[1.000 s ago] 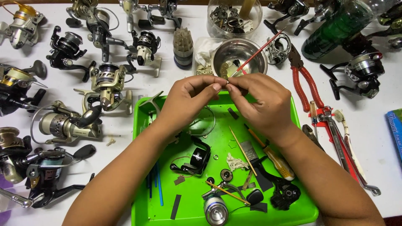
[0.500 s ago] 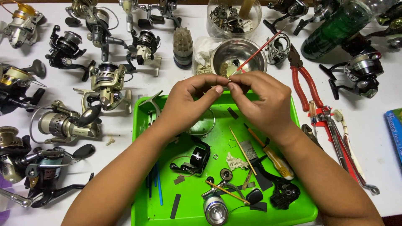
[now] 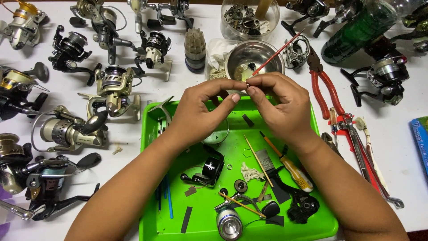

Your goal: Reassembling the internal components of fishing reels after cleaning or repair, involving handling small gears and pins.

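Note:
Both hands meet above the far edge of a bright green tray [image 3: 321, 214]. My left hand [image 3: 203, 109] pinches a tiny metal part [image 3: 246, 84] between thumb and forefinger. My right hand [image 3: 278, 105] grips a thin red-handled brush [image 3: 278, 52], whose tip touches that part. Just behind the fingers stands a steel bowl [image 3: 243, 58] holding small pieces. On the tray lie a black reel body [image 3: 209, 169], a silver spool [image 3: 228, 225], a yellow-handled screwdriver [image 3: 294, 172], thin sticks and small dark parts.
Several spinning reels [image 3: 67, 131] cover the white table to the left and along the back. Red-handled pliers [image 3: 323, 85] and other tools lie right of the tray. A clear jar of parts [image 3: 249, 18] and a green bottle [image 3: 356, 29] stand at the back.
Both hands have kept almost still, with only small finger and brush movements at the tiny part.

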